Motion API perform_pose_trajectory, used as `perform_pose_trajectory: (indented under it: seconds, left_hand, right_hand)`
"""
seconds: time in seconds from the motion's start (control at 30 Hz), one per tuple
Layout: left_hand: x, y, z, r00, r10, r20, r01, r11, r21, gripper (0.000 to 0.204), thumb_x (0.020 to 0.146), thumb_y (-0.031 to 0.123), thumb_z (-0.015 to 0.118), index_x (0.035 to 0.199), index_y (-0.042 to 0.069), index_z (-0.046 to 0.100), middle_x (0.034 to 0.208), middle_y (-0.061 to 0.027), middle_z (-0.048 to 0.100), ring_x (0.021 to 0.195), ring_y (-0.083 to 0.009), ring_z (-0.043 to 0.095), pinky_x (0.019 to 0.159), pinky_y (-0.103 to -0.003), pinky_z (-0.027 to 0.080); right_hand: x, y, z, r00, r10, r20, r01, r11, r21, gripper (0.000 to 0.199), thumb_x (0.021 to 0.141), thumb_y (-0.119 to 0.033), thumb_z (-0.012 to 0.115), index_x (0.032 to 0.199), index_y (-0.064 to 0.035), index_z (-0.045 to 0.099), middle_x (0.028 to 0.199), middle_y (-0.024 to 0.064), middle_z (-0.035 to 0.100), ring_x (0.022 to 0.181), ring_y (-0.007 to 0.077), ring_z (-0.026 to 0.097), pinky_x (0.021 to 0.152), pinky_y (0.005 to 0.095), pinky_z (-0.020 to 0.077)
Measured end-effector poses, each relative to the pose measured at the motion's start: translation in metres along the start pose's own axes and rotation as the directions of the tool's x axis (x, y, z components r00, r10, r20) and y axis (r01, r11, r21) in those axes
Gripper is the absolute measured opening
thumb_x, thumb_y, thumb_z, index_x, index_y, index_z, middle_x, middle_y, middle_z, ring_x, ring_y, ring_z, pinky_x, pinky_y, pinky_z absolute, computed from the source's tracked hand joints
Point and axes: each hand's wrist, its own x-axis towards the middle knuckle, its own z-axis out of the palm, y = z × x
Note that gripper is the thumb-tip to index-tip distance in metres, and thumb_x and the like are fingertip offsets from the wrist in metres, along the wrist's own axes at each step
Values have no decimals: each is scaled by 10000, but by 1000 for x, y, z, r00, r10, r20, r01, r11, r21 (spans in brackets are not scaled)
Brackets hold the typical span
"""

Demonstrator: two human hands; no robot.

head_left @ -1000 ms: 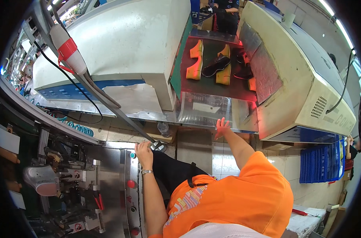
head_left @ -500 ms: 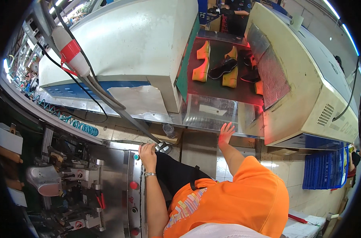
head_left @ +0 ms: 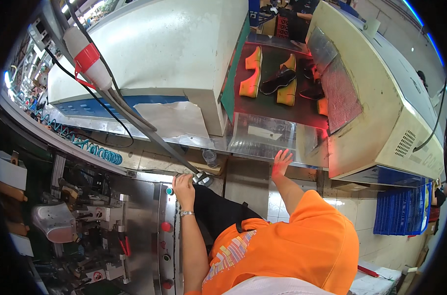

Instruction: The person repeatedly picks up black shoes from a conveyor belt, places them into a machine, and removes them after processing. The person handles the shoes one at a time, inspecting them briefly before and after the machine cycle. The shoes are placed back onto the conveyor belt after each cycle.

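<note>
My left hand (head_left: 184,186) curls its fingers over the top corner of a steel control panel (head_left: 144,231), right beside a green button (head_left: 169,191) and the foot of a slanted metal rod (head_left: 201,178). A watch sits on that wrist. My right hand (head_left: 281,162) is spread open with its fingers on the front edge of a shiny steel shelf (head_left: 262,140) at the mouth of a conveyor. Further in, on the dark belt, lie yellow shoe soles (head_left: 252,73) and a black shoe (head_left: 278,81) under red light.
Large cream machine housings stand on the left (head_left: 164,54) and right (head_left: 380,113) of the belt. A red and white plug (head_left: 88,59) with cables hangs at the upper left. A blue crate (head_left: 398,211) sits at the right. Clamps and tooling (head_left: 56,221) fill the lower left.
My right hand has drawn back a little from the steel shelf to its front edge. My left hand stays on the panel corner. The view has shifted slightly.
</note>
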Motion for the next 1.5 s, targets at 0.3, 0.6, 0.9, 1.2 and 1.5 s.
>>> perform_pose_trajectory:
  seconds: [0.3,0.6,0.9,1.2,1.5]
  left_hand:
    - [0,-2,1,1000,-18,-10,18,999,-26,162,738,-6,542,836,89,631,860,-60,633,902,-214,572,970,-387,327]
    - [-1,-4,2,1000,-24,-5,24,1000,-20,173,727,-13,551,843,87,632,872,-63,631,905,-212,570,972,-388,326]
    - [-1,-4,2,999,-32,0,32,999,-25,240,684,-55,523,846,86,630,881,-64,631,919,-210,565,973,-386,327]
    - [-2,-5,3,999,-40,-4,40,999,-31,217,696,-48,525,837,82,626,874,-72,629,914,-213,568,970,-388,329]
    - [-1,-3,1,999,-45,1,45,998,-35,213,706,-41,529,849,81,631,874,-80,627,917,-224,566,970,-390,330]
  right_hand:
    - [1,0,-1,1000,-3,13,3,1000,-1,599,893,-256,403,1394,-83,124,1426,258,94,1265,472,214,972,538,296]
    - [-1,1,-1,1000,-24,8,24,1000,17,632,879,-240,419,1392,-39,106,1420,277,87,1263,482,211,979,531,287]
    - [-1,2,1,1000,-18,-23,18,1000,12,648,868,-242,439,1390,-39,112,1418,279,93,1262,478,218,977,525,294]
    - [-2,2,1,1000,-16,-13,16,1000,4,635,872,-242,435,1390,-50,121,1419,273,99,1263,471,221,978,524,295]
    - [0,0,3,1000,1,-5,-1,1000,0,603,887,-256,404,1391,-68,132,1423,264,99,1263,469,223,973,543,290]
